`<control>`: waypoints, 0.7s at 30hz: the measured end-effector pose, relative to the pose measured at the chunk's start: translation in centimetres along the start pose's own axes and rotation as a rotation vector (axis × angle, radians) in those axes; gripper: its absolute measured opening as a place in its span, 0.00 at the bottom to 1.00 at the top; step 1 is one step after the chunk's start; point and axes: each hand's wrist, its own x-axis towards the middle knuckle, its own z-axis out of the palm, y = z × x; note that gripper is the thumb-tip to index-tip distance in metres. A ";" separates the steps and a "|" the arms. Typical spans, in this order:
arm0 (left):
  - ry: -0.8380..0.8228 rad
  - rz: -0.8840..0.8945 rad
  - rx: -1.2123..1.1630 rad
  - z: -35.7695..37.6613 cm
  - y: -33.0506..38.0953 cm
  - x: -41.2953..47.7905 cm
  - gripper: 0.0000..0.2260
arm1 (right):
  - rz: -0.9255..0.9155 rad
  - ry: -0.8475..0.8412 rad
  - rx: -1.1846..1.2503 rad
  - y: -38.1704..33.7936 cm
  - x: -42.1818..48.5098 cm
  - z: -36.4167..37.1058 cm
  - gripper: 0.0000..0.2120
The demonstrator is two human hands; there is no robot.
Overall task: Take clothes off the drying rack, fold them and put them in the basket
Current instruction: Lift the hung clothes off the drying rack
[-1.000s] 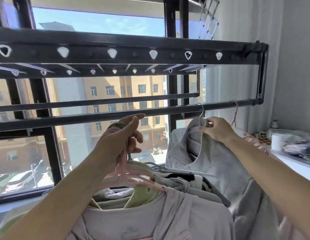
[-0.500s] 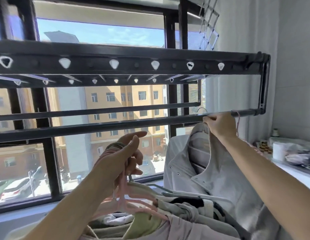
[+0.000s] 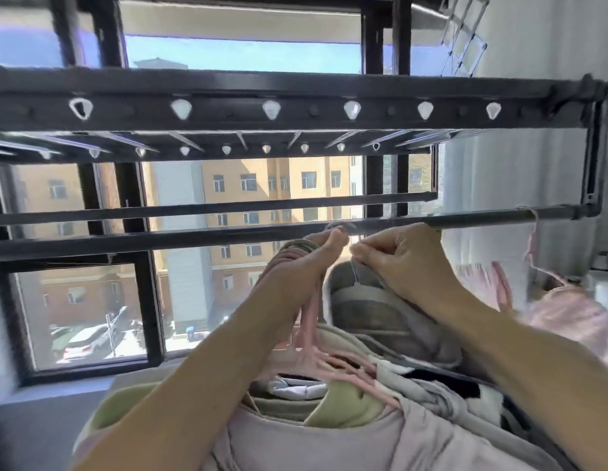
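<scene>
— What has changed for us at the rack?
— We have carried the grey jacket leftwards. Our right hand, pinching its wire hook, now meets our left hand, which grips the pink hangers.
— Meaning?
— One more piece joins our bunch. A pink garment right of that hand remains; folding waits, and the basket is out of view.

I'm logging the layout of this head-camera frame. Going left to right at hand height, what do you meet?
White car outside the window → left hand, gripping the pink hangers → right hand, pinching a thin wire hanger → lone hanger hooked on the rail.
</scene>
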 end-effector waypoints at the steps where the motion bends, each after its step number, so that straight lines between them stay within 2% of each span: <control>1: 0.001 0.000 -0.014 -0.3 -0.2 -0.3 0.15 | -0.008 -0.042 0.031 -0.5 -0.6 0.6 0.04; 4: 0.088 -0.134 -0.013 0.3 -0.1 0.6 0.15 | 0.001 -0.139 0.163 -1.7 -2.1 2.1 0.04; 6: 0.088 -0.161 -0.031 -0.3 -0.6 0.0 0.15 | -0.018 -0.192 0.163 -2.1 -2.6 3.0 0.05; 12: 0.114 -0.163 0.028 -1.7 -2.1 -0.1 0.16 | -0.056 -0.257 0.138 -2.5 -3.2 4.0 0.05; 17: 0.087 -0.168 -0.108 -2.9 -2.7 -0.2 0.16 | -0.038 -0.480 0.139 -2.9 -3.4 2.4 0.09; 19: 0.057 -0.105 -0.027 -3.6 -2.8 0.0 0.17 | 0.004 -0.464 0.138 -2.1 -3.4 1.1 0.08; 21: 0.036 -0.060 0.032 -4.0 -2.8 0.1 0.17 | 0.044 -0.372 0.109 -0.6 -3.2 -0.2 0.06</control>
